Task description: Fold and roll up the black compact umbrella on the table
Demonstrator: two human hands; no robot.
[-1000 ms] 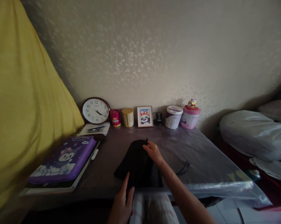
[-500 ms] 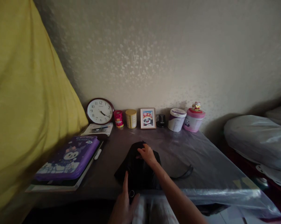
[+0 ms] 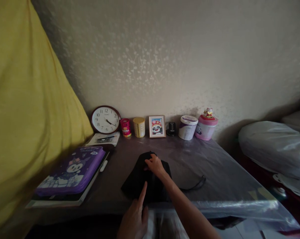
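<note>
A black cloth item (image 3: 133, 181) lies bunched near the table's front edge; its dark folds hide what kind of thing it is. One corner points to the lower left, and a thin black strap (image 3: 198, 183) trails out on the right. My right hand (image 3: 154, 164) reaches over its upper part, fingers bent and pinching the cloth. At the near edge is my left hand (image 3: 135, 215), its index finger stretched along the cloth and its thumb raised beside it. The other fingers of the left hand are curled and mostly hidden, apparently gripping the item's near end.
Purple case (image 3: 72, 169) and books lie left, with a white marker (image 3: 103, 166). Along the wall stand a clock (image 3: 105, 119), red can (image 3: 125, 127), yellow can (image 3: 139, 127), picture frame (image 3: 157, 126), small black object (image 3: 171, 128) and two tubs (image 3: 188, 127). A yellow curtain (image 3: 32, 99) hangs left.
My left hand has shifted right, its index finger now nearer the middle of the cloth. A round ring seen by my left thumb is now hidden. My right hand stays nearly in place.
</note>
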